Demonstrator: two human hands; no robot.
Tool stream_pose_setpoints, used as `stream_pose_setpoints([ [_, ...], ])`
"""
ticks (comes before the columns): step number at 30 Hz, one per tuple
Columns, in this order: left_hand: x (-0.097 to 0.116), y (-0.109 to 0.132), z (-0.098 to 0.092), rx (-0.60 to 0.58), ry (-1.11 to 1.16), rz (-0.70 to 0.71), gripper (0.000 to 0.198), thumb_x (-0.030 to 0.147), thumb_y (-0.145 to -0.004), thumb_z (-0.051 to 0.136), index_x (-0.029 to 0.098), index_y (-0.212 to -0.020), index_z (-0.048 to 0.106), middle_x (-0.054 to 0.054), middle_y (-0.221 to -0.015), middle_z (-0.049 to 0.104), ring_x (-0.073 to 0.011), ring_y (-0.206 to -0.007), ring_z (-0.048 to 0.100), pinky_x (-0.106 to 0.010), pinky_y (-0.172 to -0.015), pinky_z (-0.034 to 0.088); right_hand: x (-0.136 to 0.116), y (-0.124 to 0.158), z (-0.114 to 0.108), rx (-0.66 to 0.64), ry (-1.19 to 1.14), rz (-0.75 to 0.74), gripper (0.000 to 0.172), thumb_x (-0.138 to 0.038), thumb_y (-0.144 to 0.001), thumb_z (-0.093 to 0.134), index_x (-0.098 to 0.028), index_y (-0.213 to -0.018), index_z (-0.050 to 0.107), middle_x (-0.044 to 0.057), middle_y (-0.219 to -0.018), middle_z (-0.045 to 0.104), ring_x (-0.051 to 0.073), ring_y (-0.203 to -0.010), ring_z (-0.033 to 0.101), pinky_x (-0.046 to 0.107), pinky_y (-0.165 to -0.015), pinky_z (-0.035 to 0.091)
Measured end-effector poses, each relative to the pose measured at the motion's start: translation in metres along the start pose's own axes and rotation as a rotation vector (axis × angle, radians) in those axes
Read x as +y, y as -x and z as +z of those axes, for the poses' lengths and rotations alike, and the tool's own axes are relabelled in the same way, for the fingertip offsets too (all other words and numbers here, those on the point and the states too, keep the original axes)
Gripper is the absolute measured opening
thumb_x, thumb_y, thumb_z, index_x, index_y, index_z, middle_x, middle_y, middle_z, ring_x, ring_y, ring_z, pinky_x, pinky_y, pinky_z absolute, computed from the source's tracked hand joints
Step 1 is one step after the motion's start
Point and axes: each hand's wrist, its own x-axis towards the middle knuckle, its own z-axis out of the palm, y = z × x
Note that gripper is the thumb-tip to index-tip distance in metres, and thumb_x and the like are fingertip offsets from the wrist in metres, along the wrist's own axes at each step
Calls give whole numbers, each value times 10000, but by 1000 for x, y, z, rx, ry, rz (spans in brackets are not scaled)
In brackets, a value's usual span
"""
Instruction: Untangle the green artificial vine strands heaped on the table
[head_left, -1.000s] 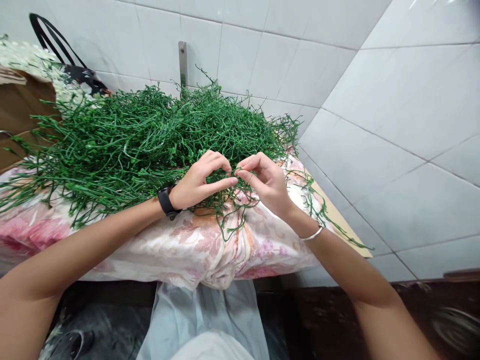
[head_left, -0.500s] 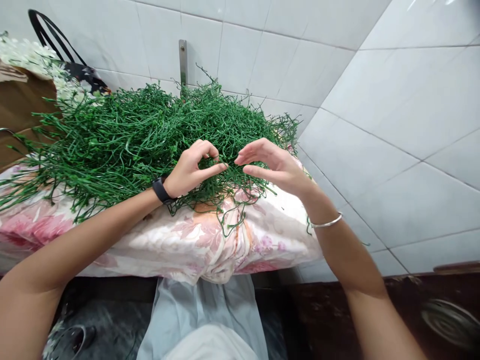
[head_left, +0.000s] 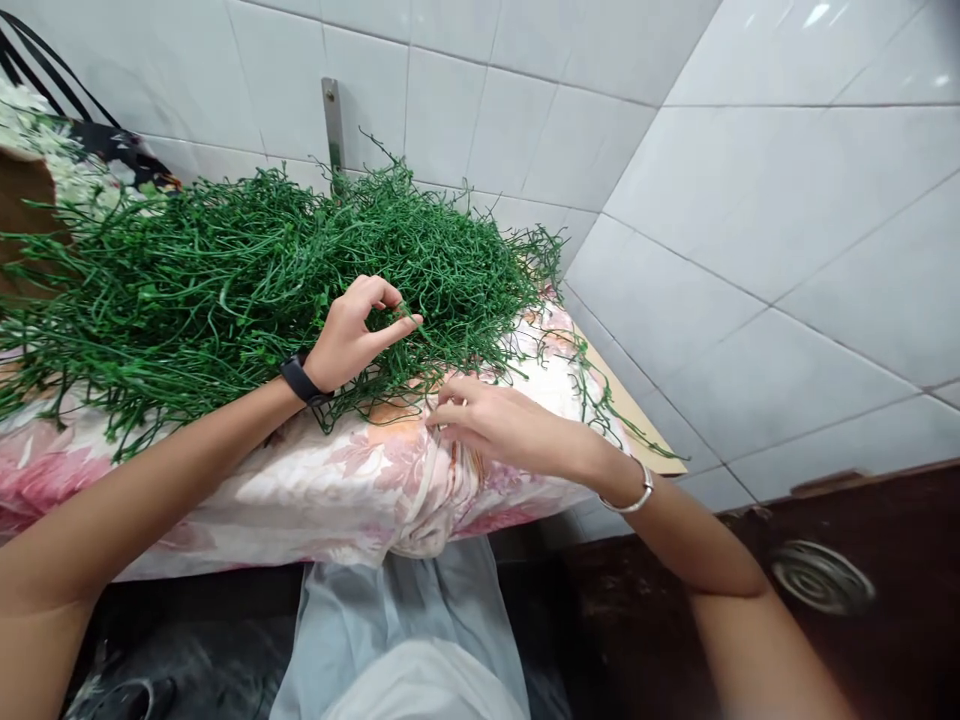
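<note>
Left hand sits curled in the near edge of the heap of green stems, thumb and forefinger pinched on a strand or two, the other fingers bent in. Her right hand lies lower, on the floral cloth that covers the surface, fingers loosely drawn together over a few stray stems at the heap's rim; whether they actually grip one I cannot tell. The heap fills the back of the surface up to the tiled wall. It looks to me like the sorting step: teasing single stems out of the tangle. Next would call for a gentle pull along the strand, so neighbours don't drag out with it.
</note>
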Motion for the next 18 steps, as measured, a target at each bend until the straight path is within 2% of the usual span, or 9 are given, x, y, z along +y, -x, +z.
stream_pose_setpoints([
  [4,-1,1,1,-4,2,14,216,392,-763,573,184,-748,516,-13,-760,557,-139,-740,468,-280,-693,402,25,-9,7,139,9,81,234,-192,-872,405,-167,-1001,598,94,-983,546,181,-921,486,327,-776,424],
  [7,-1,2,1,-7,6,18,208,394,-763,572,193,-750,518,-12,-762,558,-144,-738,470,-286,-689,402,36,-10,1,185,-201,68,209,-249,-837,500,-175,-1013,585,70,-980,570,148,-892,515,294,-765,439],
  [13,-1,3,1,-26,13,35,219,417,-760,568,204,-743,521,-10,-748,551,-147,-729,473,-294,-683,405,32,21,-24,273,-405,109,226,-337,-789,567,-172,-934,618,36,-920,648,129,-845,580,291,-781,452],
  [15,-1,3,1,-25,11,38,224,426,-760,565,206,-745,522,-11,-747,551,-149,-731,474,-295,-679,405,37,37,-28,375,-387,243,222,-354,-800,543,-169,-891,628,37,-886,657,129,-806,595,290,-761,463],
  [18,-1,4,2,-29,14,48,228,434,-759,562,209,-747,525,-13,-743,552,-152,-731,476,-300,-680,410,55,60,-23,607,-100,640,278,-383,-783,545,-153,-921,617,85,-945,635,185,-849,586,348,-763,447],
])
